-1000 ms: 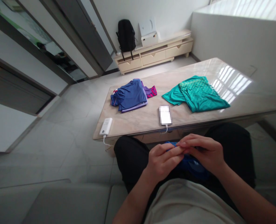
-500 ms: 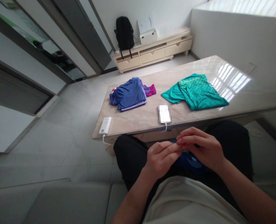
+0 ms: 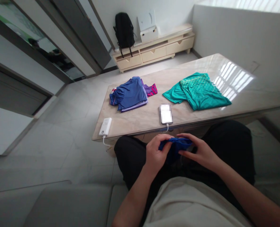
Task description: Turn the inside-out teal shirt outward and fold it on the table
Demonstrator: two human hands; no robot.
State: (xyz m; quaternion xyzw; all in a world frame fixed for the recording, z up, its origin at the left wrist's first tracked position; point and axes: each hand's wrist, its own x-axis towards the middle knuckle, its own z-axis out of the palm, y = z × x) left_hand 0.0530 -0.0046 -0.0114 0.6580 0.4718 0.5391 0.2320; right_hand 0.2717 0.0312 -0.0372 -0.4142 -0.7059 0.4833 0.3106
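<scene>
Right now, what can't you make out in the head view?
- Blue cloth: bunched between the left hand and right hand, which cover much of it; kind of garment unclear.
- Phone: screen blurred.
- Clothes pile: pieces overlap, count unclear.
- Power bank: cable drops behind the table edge.

- Bright, even daylight fills the room, coming from the upper right beyond the worktop (image 3: 154, 118).
- A striped glare patch gleams on the worktop's far right end, just right of the teal garment (image 3: 198, 91).
- Shadows under the worktop's near edge are soft.
- Straight lines bow toward the edges; the phone (image 3: 165, 113) on the worktop is pixelated.
</scene>
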